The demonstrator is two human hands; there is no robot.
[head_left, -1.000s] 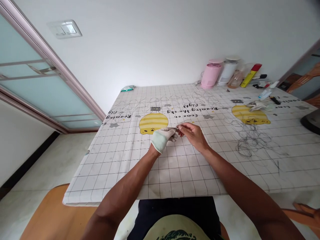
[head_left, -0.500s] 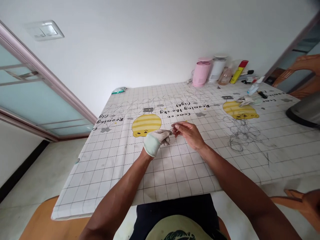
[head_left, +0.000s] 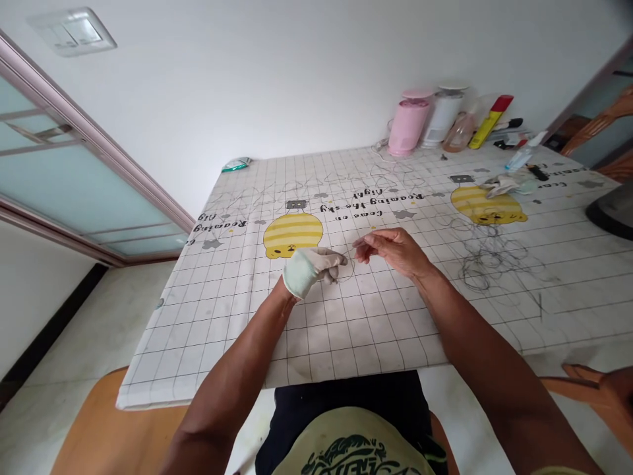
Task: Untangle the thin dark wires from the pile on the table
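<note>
My left hand (head_left: 316, 267), in a pale glove with grey fingertips, is closed in a pinch over the middle of the table. From its fingertips a fine loop of thin thread (head_left: 353, 269) runs toward my right hand (head_left: 388, 251). That hand is bare, its fingers bent together and slightly blurred around the thread's other side. A small gap lies between the two hands. Off to the right, a loose tangle of dark thin thread (head_left: 487, 260) lies on the checked tablecloth (head_left: 346, 336). Whether it is thread or fine wire, I cannot tell.
Along the wall stand a pink cylinder (head_left: 409, 125), a white cylinder (head_left: 442, 119), a bottle (head_left: 459, 134) and a yellow can with a red cap (head_left: 489, 123). Another glove (head_left: 507, 183) and a spray bottle (head_left: 524, 155) are at the right, beside a kettle (head_left: 613, 208). Faint strands cross the far cloth.
My hands have drawn apart, the right one shifting to the right, and the thread loop shows more between them. The view has tilted down slightly.
</note>
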